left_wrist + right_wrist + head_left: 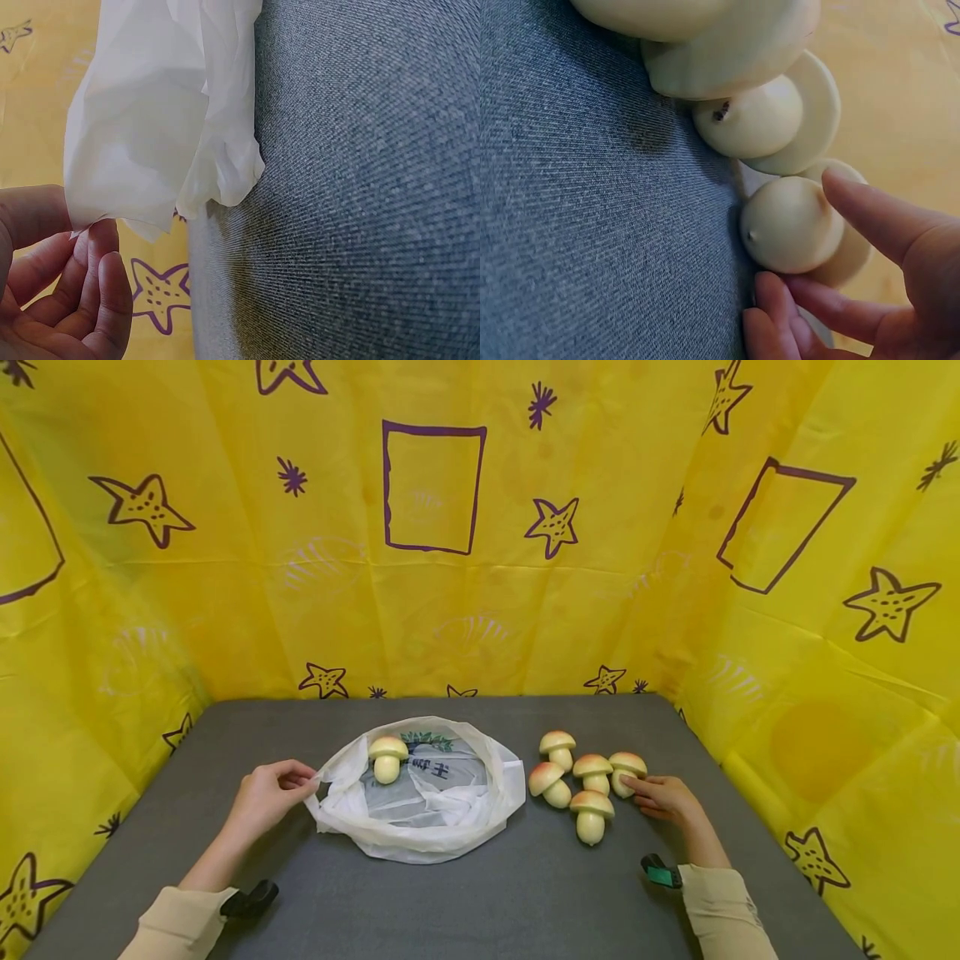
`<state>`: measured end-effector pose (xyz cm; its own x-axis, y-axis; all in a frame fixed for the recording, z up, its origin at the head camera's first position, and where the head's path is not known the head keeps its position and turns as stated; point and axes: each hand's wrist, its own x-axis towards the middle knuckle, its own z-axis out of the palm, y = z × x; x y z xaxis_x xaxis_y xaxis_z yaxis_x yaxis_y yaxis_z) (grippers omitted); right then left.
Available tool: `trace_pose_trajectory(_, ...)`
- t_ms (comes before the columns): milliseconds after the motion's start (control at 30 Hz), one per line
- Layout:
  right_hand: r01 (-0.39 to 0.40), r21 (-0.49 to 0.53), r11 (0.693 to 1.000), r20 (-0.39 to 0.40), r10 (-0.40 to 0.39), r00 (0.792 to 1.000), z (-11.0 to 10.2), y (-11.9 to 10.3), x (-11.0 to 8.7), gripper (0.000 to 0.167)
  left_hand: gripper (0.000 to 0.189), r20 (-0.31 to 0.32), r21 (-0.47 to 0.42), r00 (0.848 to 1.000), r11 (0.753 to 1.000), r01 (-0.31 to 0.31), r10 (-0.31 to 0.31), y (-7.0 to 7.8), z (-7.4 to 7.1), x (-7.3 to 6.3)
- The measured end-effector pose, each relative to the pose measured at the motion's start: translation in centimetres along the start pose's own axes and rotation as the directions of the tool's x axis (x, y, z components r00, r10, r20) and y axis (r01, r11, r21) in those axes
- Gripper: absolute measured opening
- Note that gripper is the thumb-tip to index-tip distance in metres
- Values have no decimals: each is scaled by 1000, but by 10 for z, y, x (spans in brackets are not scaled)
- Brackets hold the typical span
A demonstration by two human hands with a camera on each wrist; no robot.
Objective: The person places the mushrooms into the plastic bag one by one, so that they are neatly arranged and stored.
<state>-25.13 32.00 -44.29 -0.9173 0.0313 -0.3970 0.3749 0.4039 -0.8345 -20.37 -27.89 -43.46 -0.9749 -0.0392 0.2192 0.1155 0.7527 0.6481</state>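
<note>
My left hand (272, 793) pinches the left rim of a white plastic bag (420, 845) that lies with its mouth spread wide. In the left wrist view the thumb and fingertips (101, 289) grip the thin edge of the bag (142, 135). One toy mushroom (387, 767), cream with an orange-tinged cap, is inside the bag. Right of the bag, my right hand (667, 799) holds the stem of the rightmost mushroom (625, 774). Thumb and fingers are on either side of that mushroom (787, 225) in the right wrist view.
Several more toy mushrooms (591, 818) stand or lean in a cluster between the bag and my right hand. Everything rests on a dark grey tabletop (465, 910). Yellow patterned cloth (480, 610) walls off the back and both sides.
</note>
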Motion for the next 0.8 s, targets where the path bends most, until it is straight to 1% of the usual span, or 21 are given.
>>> trace_pose_trajectory(333, -10, -36, 999, -66, 7, 998, 2, -2, 8, 81, 17, -9, 4, 1000, 1000, -5, 5, 0, 0, 1)
trace_pose_trajectory(633, -26, -48, 998, -60, 23, 998, -1, 0, 11, 85, 16, -9, 2, 1000, 1000, -10, 10, 1, 0, 1)
trace_pose_trajectory(800, -18, -43, 999, -46, 16, 999, -1, -1, 9, 86, 15, -13, 1, 1000, 1000, -9, 9, -1, 0, 1)
